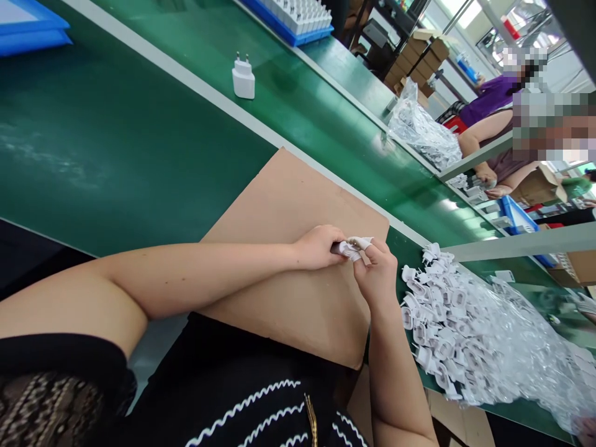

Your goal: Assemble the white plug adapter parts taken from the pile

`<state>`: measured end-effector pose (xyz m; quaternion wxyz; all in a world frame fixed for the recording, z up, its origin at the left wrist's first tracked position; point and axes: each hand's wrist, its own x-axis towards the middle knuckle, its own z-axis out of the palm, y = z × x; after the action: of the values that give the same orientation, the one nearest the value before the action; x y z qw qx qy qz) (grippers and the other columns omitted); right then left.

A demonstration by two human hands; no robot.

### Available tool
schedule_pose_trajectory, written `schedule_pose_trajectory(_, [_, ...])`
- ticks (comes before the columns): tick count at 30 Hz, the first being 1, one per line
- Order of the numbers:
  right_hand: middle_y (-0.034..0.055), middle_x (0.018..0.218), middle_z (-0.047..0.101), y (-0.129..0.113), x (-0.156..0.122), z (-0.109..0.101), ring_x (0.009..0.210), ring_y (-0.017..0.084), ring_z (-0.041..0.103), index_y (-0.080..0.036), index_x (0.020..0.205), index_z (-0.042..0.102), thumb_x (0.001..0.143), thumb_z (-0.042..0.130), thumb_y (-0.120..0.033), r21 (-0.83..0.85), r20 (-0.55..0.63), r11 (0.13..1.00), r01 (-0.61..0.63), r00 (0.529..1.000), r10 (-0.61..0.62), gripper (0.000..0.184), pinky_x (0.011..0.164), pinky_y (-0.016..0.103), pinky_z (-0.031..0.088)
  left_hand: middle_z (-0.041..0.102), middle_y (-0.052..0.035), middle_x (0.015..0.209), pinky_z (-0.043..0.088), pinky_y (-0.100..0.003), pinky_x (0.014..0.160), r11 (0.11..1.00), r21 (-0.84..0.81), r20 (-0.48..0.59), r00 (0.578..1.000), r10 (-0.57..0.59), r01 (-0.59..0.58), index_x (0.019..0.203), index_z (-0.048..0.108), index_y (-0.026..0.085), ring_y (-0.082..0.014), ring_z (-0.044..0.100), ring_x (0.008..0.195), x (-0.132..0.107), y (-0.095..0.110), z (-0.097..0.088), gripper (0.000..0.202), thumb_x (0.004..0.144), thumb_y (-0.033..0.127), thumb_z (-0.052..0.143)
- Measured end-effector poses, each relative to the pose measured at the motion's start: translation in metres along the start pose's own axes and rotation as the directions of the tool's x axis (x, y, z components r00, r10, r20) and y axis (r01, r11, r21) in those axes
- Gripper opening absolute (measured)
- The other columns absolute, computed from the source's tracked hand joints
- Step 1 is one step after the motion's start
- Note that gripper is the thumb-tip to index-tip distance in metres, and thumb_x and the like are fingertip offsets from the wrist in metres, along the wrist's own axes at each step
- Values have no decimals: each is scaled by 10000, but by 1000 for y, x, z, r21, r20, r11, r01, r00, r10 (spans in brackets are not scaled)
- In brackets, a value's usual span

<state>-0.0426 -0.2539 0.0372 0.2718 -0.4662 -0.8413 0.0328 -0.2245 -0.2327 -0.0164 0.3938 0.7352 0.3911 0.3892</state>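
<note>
Both my hands meet over a brown cardboard sheet (288,205) on the green bench. My left hand (319,247) is closed around a small white plastic part (350,248). My right hand (379,273) pinches the same part from the other side, a white finger cot on its fingertip. Just right of my hands lies a heap of several small white plastic parts (442,323), some still in clear plastic wrap (521,347).
A white plug adapter (243,77) stands alone on the green conveyor belt (326,118). A blue tray of white parts (298,18) sits at the far side. Another bag of parts (421,127) lies farther right, where other people work. Blue trays (28,25) are top left.
</note>
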Motion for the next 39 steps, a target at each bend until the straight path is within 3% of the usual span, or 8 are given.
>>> schedule_pose_trajectory(7, [53,996,745,6,-11,16,961,244,682,-250,1210,718,886,629,-279,198,-114,971,-135,981,160,338,860,393,545,763,-49,972,497,-291,757,1000,-24,-11,1000,-16,16,1048,766,184,-214,682,873,-2,5,5,264,803,281,755])
schedule_pose_trajectory(11, [104,1200,687,15,-13,37,917,210,685,-203,1453,498,847,739,-464,536,-146,772,-341,863,483,703,832,368,557,784,-25,1048,519,-253,771,988,12,-10,988,-155,155,1127,769,218,-196,708,909,25,-3,-2,377,757,283,803])
schedule_pose_trajectory(22, [84,1053,669,22,-16,68,822,191,628,-178,1200,605,916,610,-467,512,-22,734,-447,847,531,406,841,390,531,667,-221,1307,435,-446,1032,723,334,-553,747,-370,605,1277,645,127,-371,576,1253,155,-24,-98,429,884,299,662])
schedule_pose_trajectory(27, [104,1141,669,11,-17,60,967,225,655,-180,1239,599,931,630,-425,468,35,728,-500,834,550,394,907,413,528,588,-298,1359,393,-543,1059,626,325,-613,662,-432,709,1285,566,11,-443,511,1297,156,-29,-108,494,922,340,632])
schedule_pose_trajectory(30, [116,1196,677,6,-17,57,1053,255,654,-180,1269,601,940,626,-404,474,45,713,-517,823,567,398,974,458,506,300,-338,1592,276,-585,1161,651,334,-716,633,-295,681,1465,346,-67,-494,256,1474,139,-28,-98,831,947,534,592])
schedule_pose_trajectory(33, [88,1145,702,6,-15,63,975,219,664,-187,1250,626,935,637,-373,626,30,610,-486,796,604,366,918,402,532,411,-219,1574,297,-552,1177,839,336,-696,713,-85,428,1479,424,51,-419,355,1439,112,-26,-68,793,925,597,577])
schedule_pose_trajectory(36, [42,1023,727,9,-10,68,750,144,632,-201,1239,661,936,619,-334,834,88,368,-412,757,648,333,720,288,536,659,-145,1309,467,-486,1056,961,-17,-372,891,-261,275,1280,632,140,-367,593,1223,74,-23,-27,772,790,737,645])
schedule_pose_trajectory(39, [18,986,735,9,-8,66,581,98,551,-220,1209,710,917,637,-337,915,148,202,-350,755,639,323,592,248,480,706,-96,1265,486,-399,1055,900,-311,-143,921,-361,304,1224,673,195,-316,633,1215,39,-19,6,779,702,772,730])
